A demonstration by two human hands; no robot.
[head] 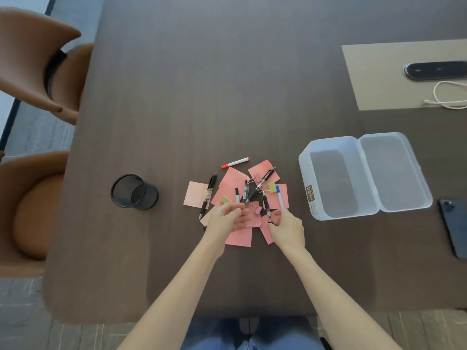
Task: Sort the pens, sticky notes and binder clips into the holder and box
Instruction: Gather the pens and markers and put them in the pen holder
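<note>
Soft, even daylight; a pale sheen crosses the dark surface (pixel 202 84). Shadows faint. Wide-angle bending curves the edges; fingertips slightly blurred, overall mildly soft.

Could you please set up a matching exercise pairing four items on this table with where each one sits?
Things:
1. mesh pen holder
2. clear plastic box
3. red-capped marker
4. smartphone

Places:
A. at the right edge of the view
B. right of the pile, lid open
C. left of the pile
D. on the far side of the pile

Pairs: 1-C, 2-B, 3-D, 4-A
</note>
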